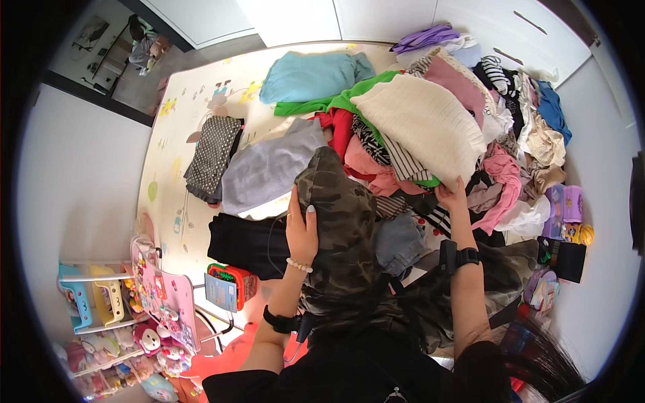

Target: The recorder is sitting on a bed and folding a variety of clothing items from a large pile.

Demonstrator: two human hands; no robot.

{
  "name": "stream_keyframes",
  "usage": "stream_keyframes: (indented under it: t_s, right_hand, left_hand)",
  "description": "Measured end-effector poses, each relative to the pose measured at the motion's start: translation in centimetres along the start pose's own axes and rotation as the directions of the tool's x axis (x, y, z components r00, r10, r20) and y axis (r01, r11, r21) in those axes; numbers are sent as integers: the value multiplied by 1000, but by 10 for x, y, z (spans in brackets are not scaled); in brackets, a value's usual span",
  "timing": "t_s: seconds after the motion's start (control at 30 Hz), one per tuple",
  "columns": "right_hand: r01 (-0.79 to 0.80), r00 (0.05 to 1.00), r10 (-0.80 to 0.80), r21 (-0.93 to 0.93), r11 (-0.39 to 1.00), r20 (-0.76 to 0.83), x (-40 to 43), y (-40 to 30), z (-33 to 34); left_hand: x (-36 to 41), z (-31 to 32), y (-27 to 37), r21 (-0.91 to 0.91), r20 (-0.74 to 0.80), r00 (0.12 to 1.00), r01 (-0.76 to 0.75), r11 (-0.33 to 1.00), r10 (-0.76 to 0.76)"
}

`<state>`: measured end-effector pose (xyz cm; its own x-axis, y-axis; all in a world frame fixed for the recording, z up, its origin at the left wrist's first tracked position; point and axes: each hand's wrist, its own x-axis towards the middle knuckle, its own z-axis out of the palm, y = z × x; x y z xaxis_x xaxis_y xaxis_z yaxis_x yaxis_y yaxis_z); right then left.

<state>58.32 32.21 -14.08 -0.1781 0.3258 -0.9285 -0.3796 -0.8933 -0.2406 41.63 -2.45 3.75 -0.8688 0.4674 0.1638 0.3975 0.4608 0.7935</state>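
My right hand (452, 195) grips the near corner of a cream ribbed knit garment (426, 118), which lies on top of a large heap of clothes. My left hand (302, 226) rests with its fingers together against the camouflage trousers (342, 211) on my raised knee and holds nothing. Under the cream knit show a green knit garment (360, 93), black-and-white striped fabric (405, 156) and a salmon pink garment (365, 161). Left of the heap lie a folded grey garment (272, 166), a folded dotted garment (212, 151) and folded black cloth (242, 244). A light blue folded garment (312, 78) lies at the far side.
The clothes lie on a cream patterned mat (176, 126). White cabinets (383, 20) stand behind it. Near the left are a pink folding table (169, 297), a red plastic basket (244, 287) and a toy rack (101, 330). Purple containers (563, 206) stand at the right. Another person (146, 48) is beyond the doorway.
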Motion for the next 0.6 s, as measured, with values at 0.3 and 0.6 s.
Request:
stream_keyframes:
  t_s: [0.3, 0.6]
  right_hand:
    - [240, 931, -296, 254, 937, 214, 5, -18, 29]
    - [293, 925, -350, 306, 906, 151, 5, -7, 52]
  left_hand:
    - [6, 4, -2, -59, -21, 1000, 4, 998, -5]
    - [5, 9, 0, -81, -2, 1000, -18, 997, 18]
